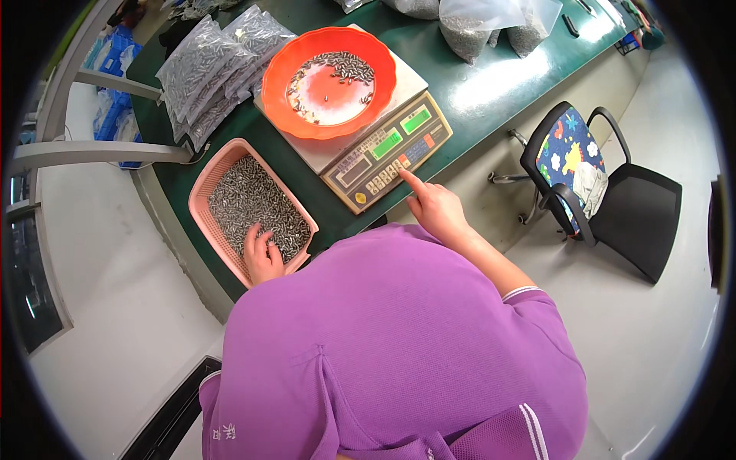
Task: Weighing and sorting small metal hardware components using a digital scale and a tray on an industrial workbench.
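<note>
My left hand [263, 258] rests with its fingers apart on small metal pins [247, 201] that fill a pink plastic basket [201, 201]. No grip on any of them can be seen. My right hand [437, 208] holds nothing; its index finger stretches out to the keypad of a digital counting scale [354, 170], the thumb apart from it. On the scale's platform stands an orange-red plastic bowl [277, 84] with a scalloped rim. Similar small metal pieces [346, 67] lie in it, mostly heaped at its far right side. Two green displays on the scale are lit.
Clear bags of metal parts [207, 65] are piled on the green table [491, 100] at the left. More filled bags [464, 34] stand at the far edge. A black office chair [636, 207] with a patterned back is at the right. Grey frame bars [100, 155] reach in from the left.
</note>
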Available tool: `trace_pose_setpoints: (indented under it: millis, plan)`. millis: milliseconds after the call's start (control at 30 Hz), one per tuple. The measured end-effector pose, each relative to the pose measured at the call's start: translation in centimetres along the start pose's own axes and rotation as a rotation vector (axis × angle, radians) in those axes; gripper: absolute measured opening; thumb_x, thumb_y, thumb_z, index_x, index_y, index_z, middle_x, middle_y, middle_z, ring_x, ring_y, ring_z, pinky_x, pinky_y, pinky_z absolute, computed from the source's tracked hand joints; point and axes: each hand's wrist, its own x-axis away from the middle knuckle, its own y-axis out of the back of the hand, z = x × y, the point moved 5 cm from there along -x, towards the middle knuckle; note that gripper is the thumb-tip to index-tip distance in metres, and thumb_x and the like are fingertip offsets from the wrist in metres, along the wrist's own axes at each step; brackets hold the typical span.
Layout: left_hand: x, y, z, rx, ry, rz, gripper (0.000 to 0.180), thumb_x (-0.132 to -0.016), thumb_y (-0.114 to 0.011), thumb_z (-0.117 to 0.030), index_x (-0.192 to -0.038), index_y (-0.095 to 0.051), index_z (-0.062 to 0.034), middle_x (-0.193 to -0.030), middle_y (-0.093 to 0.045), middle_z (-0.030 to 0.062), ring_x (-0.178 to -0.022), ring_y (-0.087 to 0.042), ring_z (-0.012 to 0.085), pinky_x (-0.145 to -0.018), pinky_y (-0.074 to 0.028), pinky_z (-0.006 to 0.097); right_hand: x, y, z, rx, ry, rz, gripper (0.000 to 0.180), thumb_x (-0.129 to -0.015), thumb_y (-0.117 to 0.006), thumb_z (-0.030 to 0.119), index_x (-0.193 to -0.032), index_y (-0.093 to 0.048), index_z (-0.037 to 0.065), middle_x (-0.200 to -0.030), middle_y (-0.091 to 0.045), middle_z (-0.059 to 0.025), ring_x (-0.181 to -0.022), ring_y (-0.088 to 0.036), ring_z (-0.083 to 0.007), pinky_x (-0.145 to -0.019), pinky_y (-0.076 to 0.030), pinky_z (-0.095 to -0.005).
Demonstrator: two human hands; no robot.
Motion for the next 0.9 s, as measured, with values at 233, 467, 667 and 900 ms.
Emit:
trace_pose_setpoints:
  millis: [233, 467, 667, 900]
  plan:
    - [0.1, -0.1, 0.4, 0.008, -0.006, 0.008, 0.019, -0.075, -0.048, -0.002, -0.093, -0.055, -0.0008, -0.116, -0.048, 0.0171, -0.105, -0.047, 0.0354, -0.084, -0.041, 0.043, -0.4, -0.1, -0.1, 0.041, -0.011, 0.053, 0.050, -0.076, -0.052, 0.014, -0.125, -0.042, 0.015, -0.072, -0.059, -0.0091, -0.071, -0.059, -0.0272, -0.062, -0.048, -0.0387]
    - [0.1, -0.1, 0.3, -0.001, -0.008, 0.000, 0.019, -0.075, -0.048, -0.004, -0.092, -0.055, -0.0009, -0.116, -0.048, 0.0169, -0.104, -0.047, 0.0355, -0.085, -0.040, 0.043, -0.4, 1.4, -0.3, 0.021, -0.048, -0.040, 0.043, -0.075, -0.052, 0.015, -0.117, -0.047, 0.012, -0.071, -0.060, -0.0107, -0.068, -0.059, -0.0277, -0.061, -0.048, -0.0403]
    - [0.0, -0.1, 0.4, 0.014, 0.003, 0.018, 0.019, -0.076, -0.047, -0.004, -0.092, -0.055, -0.0007, -0.116, -0.048, 0.0168, -0.103, -0.048, 0.0354, -0.084, -0.041, 0.042, -0.4, 1.3, -1.4, 0.039, -0.077, -0.047, 0.044, -0.076, -0.053, 0.015, -0.119, -0.045, 0.012, -0.071, -0.059, -0.0118, -0.069, -0.059, -0.0283, -0.061, -0.048, -0.0405]
    - [0.0, -0.3, 0.4, 0.032, 0.039, 0.012, 0.019, -0.075, -0.048, -0.003, -0.091, -0.056, -0.0001, -0.116, -0.049, 0.0172, -0.103, -0.049, 0.0353, -0.085, -0.041, 0.042, -1.0, 1.1, -1.5, 0.058, -0.065, -0.039, 0.048, -0.078, -0.053, 0.017, -0.125, -0.041, 0.015, -0.073, -0.059, -0.0125, -0.072, -0.059, -0.0282, -0.062, -0.047, -0.0407]
